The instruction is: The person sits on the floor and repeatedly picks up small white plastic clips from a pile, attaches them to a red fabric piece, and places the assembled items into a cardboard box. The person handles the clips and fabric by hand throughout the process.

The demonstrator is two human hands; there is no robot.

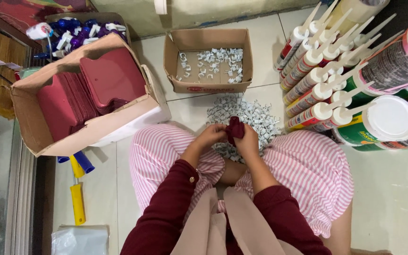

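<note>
On pale floor tiles [393,198], both hands [230,137] pinch a dark red piece [235,129].

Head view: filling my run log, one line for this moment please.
left hand + right hand: both hold dark red pouch | below: white clip pile | floor

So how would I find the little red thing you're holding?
Look at the heap of small white clips on the floor tiles, before the striped knees. Just above its near edge, both hands, left hand and right hand, pinch a dark red pouch, the only red piece among white.
</note>
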